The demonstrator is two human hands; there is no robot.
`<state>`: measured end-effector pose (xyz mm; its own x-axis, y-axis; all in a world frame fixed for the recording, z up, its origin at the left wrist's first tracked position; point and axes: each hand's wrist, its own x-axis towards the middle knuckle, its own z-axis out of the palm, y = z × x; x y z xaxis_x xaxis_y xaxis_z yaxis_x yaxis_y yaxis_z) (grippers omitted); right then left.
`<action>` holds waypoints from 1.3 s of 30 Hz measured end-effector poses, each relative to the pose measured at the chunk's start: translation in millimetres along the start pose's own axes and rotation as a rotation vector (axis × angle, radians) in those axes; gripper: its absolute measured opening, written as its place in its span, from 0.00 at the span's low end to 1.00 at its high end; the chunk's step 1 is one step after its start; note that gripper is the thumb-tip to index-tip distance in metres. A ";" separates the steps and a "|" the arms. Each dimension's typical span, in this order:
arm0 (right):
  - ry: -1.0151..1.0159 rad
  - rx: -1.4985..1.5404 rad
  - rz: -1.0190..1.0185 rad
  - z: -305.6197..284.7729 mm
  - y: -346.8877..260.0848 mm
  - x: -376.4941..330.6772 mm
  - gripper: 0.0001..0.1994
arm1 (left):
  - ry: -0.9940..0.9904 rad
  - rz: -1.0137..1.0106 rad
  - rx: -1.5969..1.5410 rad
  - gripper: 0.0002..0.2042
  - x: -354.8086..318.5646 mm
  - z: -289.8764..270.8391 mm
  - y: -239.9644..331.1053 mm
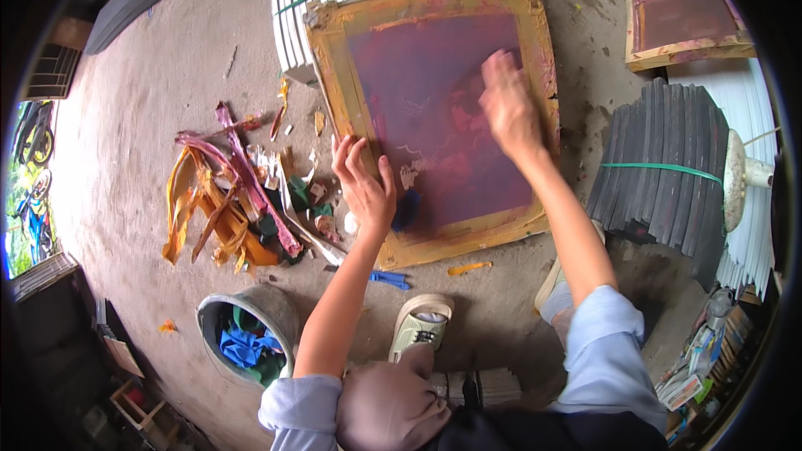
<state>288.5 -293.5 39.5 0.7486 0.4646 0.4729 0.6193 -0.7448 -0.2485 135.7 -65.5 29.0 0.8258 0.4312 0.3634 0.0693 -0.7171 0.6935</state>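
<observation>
A screen-printing frame (468,252) leans in front of me, its wooden bars covered in yellow-brown tape and its mesh stained purple. On its left bar rests my left hand (365,188), fingers apart and the thumb toward the mesh. My right hand (510,108) is over the upper right of the mesh, smeared by motion. Its fingertips look reddish, and whether anything is under them cannot be made out. Pale marks and a dark blue patch show on the lower left of the mesh, near my left hand.
A strapped stack of white sheets (301,29) stands behind the frame. Peeled tape scraps (213,192) lie at left, above a grey bucket (288,317) holding blue and green scraps. At right are a strapped dark stack (660,142) and a smaller screen (647,58).
</observation>
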 end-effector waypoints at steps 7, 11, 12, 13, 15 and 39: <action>-0.361 0.121 -0.322 6.9 -43.1 -31.6 0.29 | 0.028 0.005 0.049 0.21 2.7 -5.2 -11.0; 0.029 -0.011 0.080 5.0 5.4 -0.2 0.29 | 0.005 0.013 0.015 0.20 -0.4 3.5 -1.0; 0.011 0.032 0.061 15.0 -16.5 -9.1 0.29 | -0.001 -0.002 0.032 0.20 -1.0 -0.6 -4.4; -0.005 0.077 0.035 19.9 -41.6 -17.5 0.29 | 0.001 -0.018 0.051 0.20 -0.3 -6.1 -9.6; -0.305 0.203 -0.112 10.8 -68.7 -57.0 0.30 | 0.017 -0.009 0.063 0.20 1.5 -9.2 -15.0; 0.031 0.051 0.201 0.3 -32.0 -55.0 0.28 | -0.007 0.000 0.077 0.20 0.3 -4.8 -0.9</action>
<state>227.6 -295.1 21.2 0.8514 0.2933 0.4348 0.4696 -0.7955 -0.3830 133.2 -62.1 31.5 0.8298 0.4277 0.3585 0.1122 -0.7572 0.6435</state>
